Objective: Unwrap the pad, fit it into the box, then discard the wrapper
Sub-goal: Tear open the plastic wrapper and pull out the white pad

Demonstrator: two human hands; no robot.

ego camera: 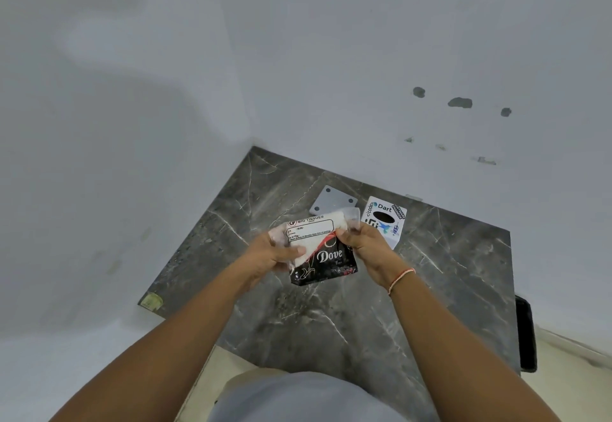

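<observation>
I hold a wrapped pad of white tissues (332,219) above the dark marble table (347,315). Its plastic wrapper (326,264) is clear at the top with a printed label and black at the bottom with white lettering. My left hand (270,253) grips the wrapper's left side. My right hand (362,244) pinches the wrapper's upper right edge, where clear plastic sticks up. Behind my right hand stands a white box (384,219) with stickers and a dark oval opening on top.
A flat grey square plate (332,201) with corner holes lies behind the pack, left of the box. Pale walls close the table's far and left sides. A dark object (526,335) hangs off the table's right edge. A yellowish sticker (151,301) marks the left corner.
</observation>
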